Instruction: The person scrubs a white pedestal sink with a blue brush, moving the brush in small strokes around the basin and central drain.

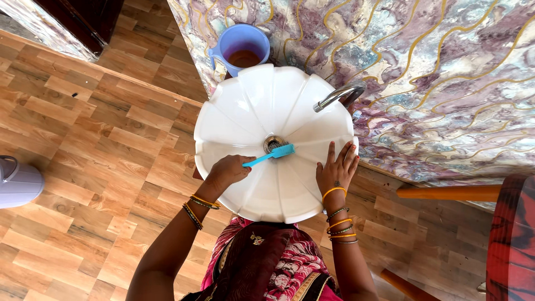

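Note:
A white scalloped washbasin [251, 106] fills the middle of the head view. My left hand [225, 171] is closed around the handle of a blue toothbrush-like brush [271, 155]. Its bristle head rests at the metal drain [272, 142] in the basin's centre. My right hand [337, 167] lies flat on the basin's right rim, fingers spread, holding nothing. Bangles circle both wrists. A chrome tap [337, 96] curves over the basin from the right.
A blue plastic mug [241, 48] holding dark liquid stands behind the basin by the marbled wall [434, 72]. A pale lilac bucket [19, 181] sits at the left edge on the wood-pattern floor [95, 139]. An orange pole [448, 193] and red cloth [512, 239] are at right.

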